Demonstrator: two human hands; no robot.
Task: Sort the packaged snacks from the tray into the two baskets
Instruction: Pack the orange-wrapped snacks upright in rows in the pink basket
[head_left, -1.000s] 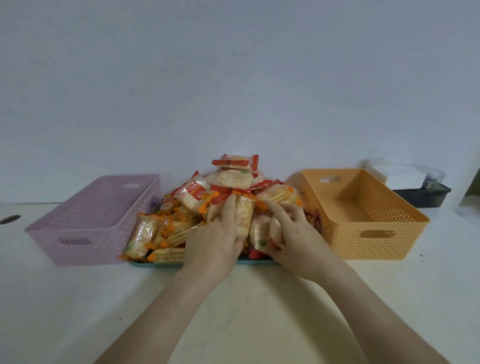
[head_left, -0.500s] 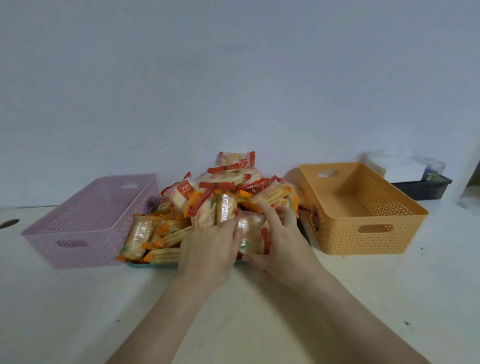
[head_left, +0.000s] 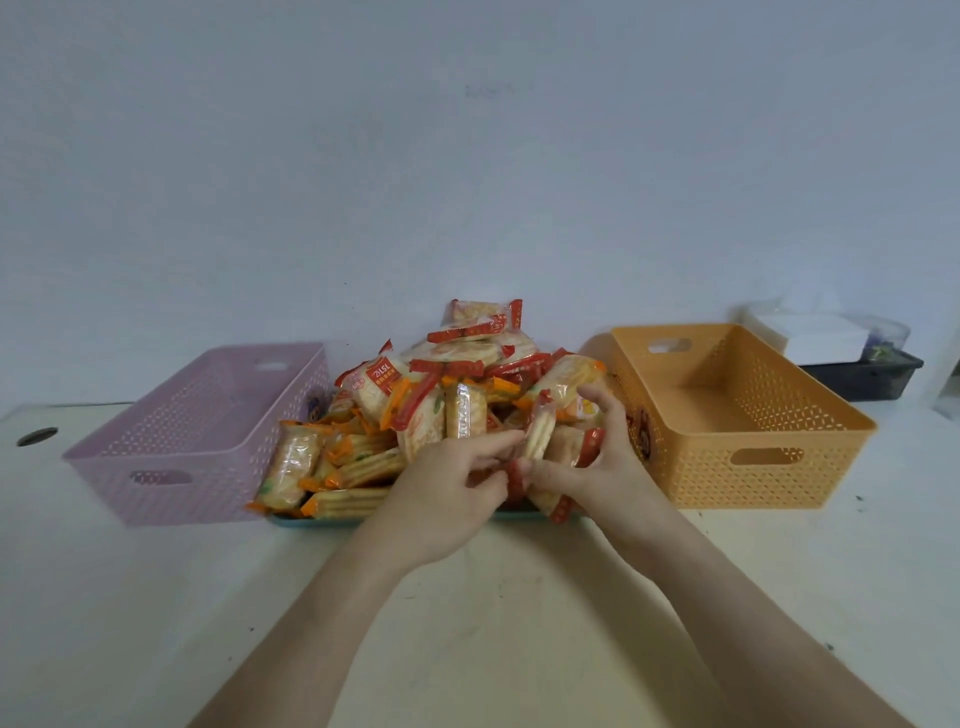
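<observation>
A heap of packaged snacks (head_left: 441, 400), some with red ends and some with orange ends, covers a teal tray (head_left: 291, 518) at the table's middle. A pink basket (head_left: 171, 457) stands to its left and an orange basket (head_left: 753, 467) to its right; both look empty. My left hand (head_left: 447, 493) and my right hand (head_left: 602, 462) meet at the front of the heap. Between them stands a red-ended snack pack (head_left: 537, 436), held on edge: the right hand's fingers and thumb curl round it, and the left hand's fingertips pinch its lower end.
A dark bin with a white box and a clear container (head_left: 841, 353) sits behind the orange basket at the far right. A round cable hole (head_left: 36, 436) is in the table at the far left. A plain wall runs close behind everything.
Both hands have drawn back a little from the heap and pulled one red-ended pack up on edge between them. The view has tilted slightly.
</observation>
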